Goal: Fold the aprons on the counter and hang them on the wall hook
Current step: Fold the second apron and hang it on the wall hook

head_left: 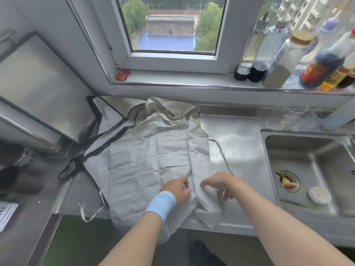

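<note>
Where the bench (240,143) meets the left-hand wall, a black-trimmed apron (99,120) lies spread flat, its dark straps crossing near the bench edge. Overlapping it to the right lies a pale apron (146,154), creased and opened out, its neck end bunched towards the window and its hem hanging over the front edge. One thin tie (90,214) dangles off the bench on the left.

At the near end of the pale apron, the left hand (176,189), which wears a blue wristband, has its fingers curled and pinching the cloth just left of a raised ridge. The right hand (217,183) appears to nip the same ridge from the other side with thumb and forefinger, its remaining fingers hanging loose. The hands are near each other but apart.

Further right, a second tie (221,152) trails across bare steel, and a sink (288,135) adjoins.

Assessment: the fabric looks thin, light and limp. It will not keep a fold unless smoothed flat, and it may slide on the steel. Best taken hold of at the side edges or corners, with the ties gathered in first. The neck loop looks the likeliest part to go over the hook.
</note>
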Motion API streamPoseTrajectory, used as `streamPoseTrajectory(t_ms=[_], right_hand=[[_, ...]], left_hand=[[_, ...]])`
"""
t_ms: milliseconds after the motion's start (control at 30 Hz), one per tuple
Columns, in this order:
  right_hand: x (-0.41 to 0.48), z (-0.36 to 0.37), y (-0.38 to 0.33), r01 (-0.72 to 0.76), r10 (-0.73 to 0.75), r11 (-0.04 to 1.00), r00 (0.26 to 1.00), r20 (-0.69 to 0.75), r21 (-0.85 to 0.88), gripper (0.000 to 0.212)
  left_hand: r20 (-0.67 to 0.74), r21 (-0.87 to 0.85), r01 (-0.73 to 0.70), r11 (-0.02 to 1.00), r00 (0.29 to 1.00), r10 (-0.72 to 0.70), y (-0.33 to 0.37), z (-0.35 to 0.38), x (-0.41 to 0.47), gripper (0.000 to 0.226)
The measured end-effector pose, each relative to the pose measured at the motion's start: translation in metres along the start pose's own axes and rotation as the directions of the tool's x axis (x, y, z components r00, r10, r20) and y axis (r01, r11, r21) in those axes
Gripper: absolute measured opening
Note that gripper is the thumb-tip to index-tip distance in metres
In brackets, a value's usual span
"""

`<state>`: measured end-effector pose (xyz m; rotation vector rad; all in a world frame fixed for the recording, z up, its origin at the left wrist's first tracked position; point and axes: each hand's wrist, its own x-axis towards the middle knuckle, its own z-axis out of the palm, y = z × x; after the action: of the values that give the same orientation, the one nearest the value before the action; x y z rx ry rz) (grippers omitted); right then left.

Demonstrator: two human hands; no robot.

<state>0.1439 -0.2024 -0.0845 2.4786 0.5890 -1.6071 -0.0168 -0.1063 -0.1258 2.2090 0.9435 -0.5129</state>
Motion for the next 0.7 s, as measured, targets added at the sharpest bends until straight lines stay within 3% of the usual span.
streamPoseTrajectory(t_ms=[100,167,233,300,333,400,500,600,700], right_hand=[[-0.010,0.031,0.010,0.034,-0.023,0.981,0.998,-0.058,0.193,0.040],[-0.015,0.049,0.015,0.088,-0.036,0.920,0.989,-0.141,0.382,0.032],[-0.019,0.070,0.017,0.198,-0.050,0.738,0.969,-0.241,0.645,0.044],[-0.023,0.095,0.020,0.304,-0.038,0.472,0.945,-0.325,0.828,0.071],[-0.026,0.110,0.022,0.331,-0.027,0.410,0.936,-0.351,0.850,0.083],[-0.032,0.139,0.026,0.336,-0.029,0.447,0.932,-0.362,0.829,0.093],[-0.036,0.165,0.026,0.301,0.003,0.482,0.939,-0.345,0.823,0.067],[-0.043,0.157,0.023,0.330,0.009,0.510,0.921,-0.389,0.794,0.032],[-0.051,0.129,0.029,0.382,0.016,0.482,0.896,-0.444,0.789,0.021]], left_hand=[[0.052,-0.041,0.022,0.999,0.998,-0.020,-0.017,0.023,-0.036,0.023],[0.003,0.034,-0.006,0.999,1.000,0.006,-0.029,0.037,-0.056,0.053],[-0.060,0.188,-0.033,0.982,0.997,0.045,-0.039,0.049,-0.073,0.082],[-0.107,0.256,0.016,0.967,0.994,0.012,-0.047,0.059,-0.083,0.091],[-0.130,0.261,0.060,0.964,0.991,-0.027,-0.051,0.063,-0.088,0.090],[-0.181,0.258,0.130,0.957,0.980,-0.084,-0.056,0.068,-0.096,0.082],[-0.234,0.208,0.130,0.969,0.969,-0.080,-0.065,0.073,-0.098,0.055],[-0.223,-0.035,0.076,0.996,0.971,-0.082,-0.069,0.068,-0.100,0.032],[-0.211,-0.249,0.037,0.968,0.973,-0.091,-0.067,0.049,-0.099,0.022]])
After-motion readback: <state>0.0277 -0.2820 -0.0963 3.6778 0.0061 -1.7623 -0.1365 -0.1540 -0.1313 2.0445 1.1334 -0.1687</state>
